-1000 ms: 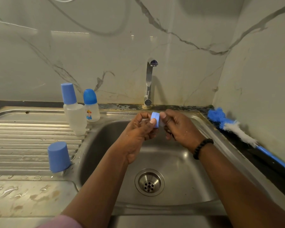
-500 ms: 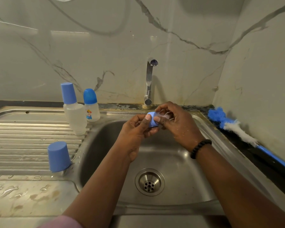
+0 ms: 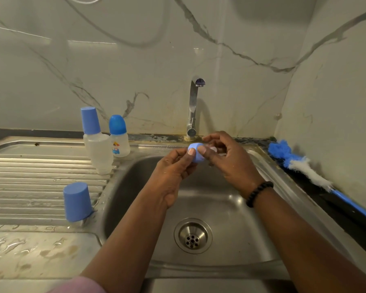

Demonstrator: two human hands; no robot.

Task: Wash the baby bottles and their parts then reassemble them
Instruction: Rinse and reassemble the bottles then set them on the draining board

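Between the earlier frames and this one, the small blue collar ring has turned from edge-on to show its rounded outer face, and the right hand has curled further in over it. Both hands work above the back of the sink basin, just in front of the tap, which is not running.

Left hand: closed in a pinch on the near left side of the ring, thumb on its face. Right hand: thumb pressed to the ring's right side, fingers bent around a pale translucent piece, probably the teat, though it is too hidden to confirm.

Key relation: the pale piece lies directly right of the ring and touches it, so the two parts meet along a left-to-right line between the hands. Seating the teat would likely mean pushing or pulling along that line while the left hand steadies the ring.

On the draining worktop to the left, well apart from the hands, stand a capped tall bottle, a small printed bottle and an inverted blue cap. A bottle brush lies along the right edge.
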